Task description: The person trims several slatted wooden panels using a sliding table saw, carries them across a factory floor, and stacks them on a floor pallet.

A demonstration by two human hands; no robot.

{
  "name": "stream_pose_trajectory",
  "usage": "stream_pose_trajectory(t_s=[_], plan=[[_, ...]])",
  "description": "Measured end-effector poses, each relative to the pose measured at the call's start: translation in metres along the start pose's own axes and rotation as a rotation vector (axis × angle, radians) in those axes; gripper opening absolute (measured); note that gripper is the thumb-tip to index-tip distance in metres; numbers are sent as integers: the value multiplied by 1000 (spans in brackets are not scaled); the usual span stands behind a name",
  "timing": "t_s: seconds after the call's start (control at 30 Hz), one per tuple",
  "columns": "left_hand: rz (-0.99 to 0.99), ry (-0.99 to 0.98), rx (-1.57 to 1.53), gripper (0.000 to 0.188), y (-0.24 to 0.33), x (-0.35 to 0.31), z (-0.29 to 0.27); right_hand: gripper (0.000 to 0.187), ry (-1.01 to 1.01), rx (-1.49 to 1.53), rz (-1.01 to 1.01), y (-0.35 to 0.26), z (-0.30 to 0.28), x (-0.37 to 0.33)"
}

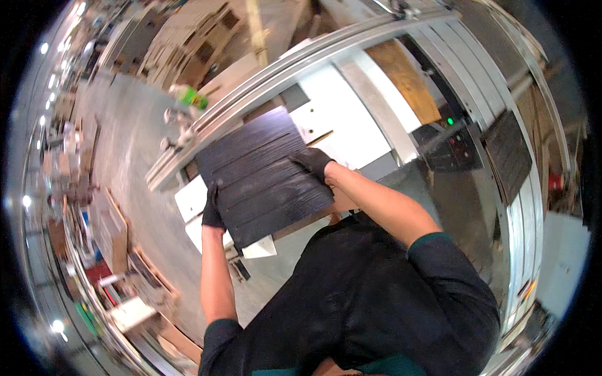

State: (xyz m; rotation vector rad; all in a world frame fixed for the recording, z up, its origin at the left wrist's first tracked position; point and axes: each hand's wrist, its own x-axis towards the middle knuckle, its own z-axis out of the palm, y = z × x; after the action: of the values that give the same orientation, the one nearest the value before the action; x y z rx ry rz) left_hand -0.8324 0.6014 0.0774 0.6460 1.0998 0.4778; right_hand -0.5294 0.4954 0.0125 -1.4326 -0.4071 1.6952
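A dark, grooved wood-grain panel [260, 178] is held out before my body, tilted, over a machine table. At its left edge is my left hand [213, 207] in a black glove, with the thumb lying along the face and the other fingers hidden. My right hand [313, 164], also black-gloved, grips the panel's right edge, its fingers lying over the face. White boards [345, 116] with small dark holes lie under and beyond the panel.
A long metal rail [276, 72] runs behind the panel. To the right are a brown wooden board [407, 81], a control panel with a green light [450, 121] and another dark grooved panel [508, 156]. Stacked boards [188, 41] stand at the far left, beyond a green bottle [191, 97].
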Motion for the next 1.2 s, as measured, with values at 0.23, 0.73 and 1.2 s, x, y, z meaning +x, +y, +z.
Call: stream_pose_trajectory(t_s=[0.23,0.73,1.2], plan=[[23,-138,136,66,8,-12,45,68,-112,72,120,1,-20,10],[337,-187,416,65,-61,-58,104,76,171,31,-64,37,-86,-185],[-2,-1120,650,56,-269,-115,537,58,835,413,-772,199,-331,-556]])
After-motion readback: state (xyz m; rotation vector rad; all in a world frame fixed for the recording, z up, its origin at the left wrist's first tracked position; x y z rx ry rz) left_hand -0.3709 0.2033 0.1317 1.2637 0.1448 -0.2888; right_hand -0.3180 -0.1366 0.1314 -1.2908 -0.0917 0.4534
